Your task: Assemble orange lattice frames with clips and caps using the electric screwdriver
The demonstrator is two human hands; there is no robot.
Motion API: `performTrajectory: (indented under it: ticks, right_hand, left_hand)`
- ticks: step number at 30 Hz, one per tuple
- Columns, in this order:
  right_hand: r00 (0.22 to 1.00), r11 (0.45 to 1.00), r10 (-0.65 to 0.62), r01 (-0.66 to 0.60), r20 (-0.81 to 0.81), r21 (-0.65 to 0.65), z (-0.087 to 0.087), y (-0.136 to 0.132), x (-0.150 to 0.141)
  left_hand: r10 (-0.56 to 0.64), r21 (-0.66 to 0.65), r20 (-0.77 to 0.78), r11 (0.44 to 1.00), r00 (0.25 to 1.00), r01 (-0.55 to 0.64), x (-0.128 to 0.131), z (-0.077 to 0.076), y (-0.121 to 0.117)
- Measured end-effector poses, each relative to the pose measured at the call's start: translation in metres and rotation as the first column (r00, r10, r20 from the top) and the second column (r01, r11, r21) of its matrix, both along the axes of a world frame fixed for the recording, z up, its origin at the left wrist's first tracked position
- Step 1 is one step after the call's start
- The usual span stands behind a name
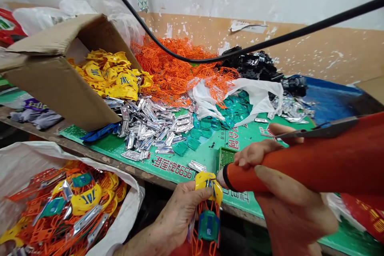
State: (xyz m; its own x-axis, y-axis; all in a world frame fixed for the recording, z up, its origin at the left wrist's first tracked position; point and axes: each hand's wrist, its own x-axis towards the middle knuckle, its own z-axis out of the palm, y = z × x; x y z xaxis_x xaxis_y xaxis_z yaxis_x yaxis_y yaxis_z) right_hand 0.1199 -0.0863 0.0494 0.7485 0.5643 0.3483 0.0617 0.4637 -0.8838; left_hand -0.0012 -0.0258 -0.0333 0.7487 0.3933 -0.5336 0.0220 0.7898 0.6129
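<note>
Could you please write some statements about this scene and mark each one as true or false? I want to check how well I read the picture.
1. The left hand holds a yellow plastic piece with orange plastic frames hanging below it. True.
2. The right hand is empty. False: it grips an orange-handled tool.
3. More yellow pieces lie in a tipped cardboard box. True.
4. The silver pieces are inside that box. False: they lie on a green printed mat.
5. A white sack at the lower left holds pieces of mixed colours. True.
</note>
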Motion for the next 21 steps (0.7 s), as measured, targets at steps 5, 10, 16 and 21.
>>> performTrajectory:
  ticks: [5, 10, 16, 21]
  right_hand:
    - [1.000, 1.000, -0.004, 0.005, 0.024, -0.030, -0.005, -0.002, -0.001]
    - [0.999, 0.999, -0.001, 0.002, 0.035, -0.046, -0.010, -0.005, -0.001]
    - [0.998, 0.999, 0.049, -0.048, 0.034, -0.022, -0.012, -0.007, -0.003]
    - [0.996, 0.996, 0.086, -0.085, 0.020, -0.021, -0.017, -0.008, -0.001]
  left_hand:
    - [-0.002, 0.002, -0.030, 1.000, 1.000, 0.002, 0.000, 0.000, -0.001]
    - [-0.006, 0.048, -0.059, 0.999, 0.998, 0.009, 0.000, 0.002, -0.002]
    - [0.005, 0.114, -0.074, 0.993, 0.997, 0.004, 0.000, 0.002, -0.005]
    - [-0.017, 0.217, -0.136, 0.975, 0.990, 0.047, -0.004, -0.004, -0.007]
